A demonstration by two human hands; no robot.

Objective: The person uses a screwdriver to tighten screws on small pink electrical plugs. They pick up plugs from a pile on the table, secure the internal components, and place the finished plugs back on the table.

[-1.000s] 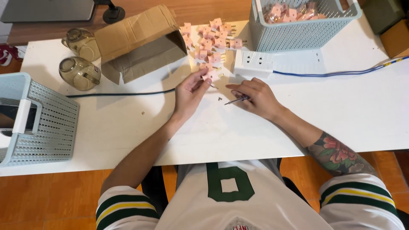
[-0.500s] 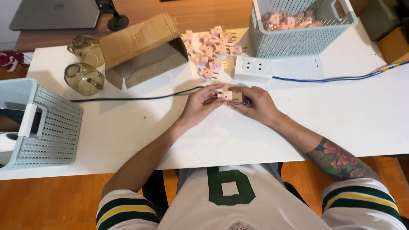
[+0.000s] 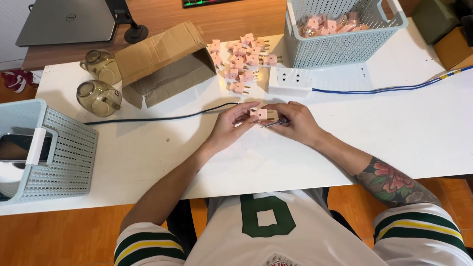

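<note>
head view: both hands meet at the table's middle. left hand [image 3: 229,125] pinches a pink plug adapter [image 3: 259,114]; right hand [image 3: 294,123] grips a small screwdriver [image 3: 274,121] against it. at twelve o'clock lie a pile of pink adapters [image 3: 239,61] and a white power strip [image 3: 289,81]; at one o'clock, a blue basket [image 3: 345,47].

Plug [image 3: 259,114] between the fingertips: pale pink. Heap of plugs [image 3: 240,61] beyond the fingers: same pink. Socket block [image 3: 289,81] just past the fingers: white. Cable [image 3: 389,89] from it: blue. Cord [image 3: 157,118]: black. Table [image 3: 419,128]: white. Baskets [image 3: 340,47]: light blue lattice. Box [image 3: 162,61]: brown cardboard. Shirt [image 3: 276,231]: white, green numeral, green-yellow sleeve stripes.
</note>
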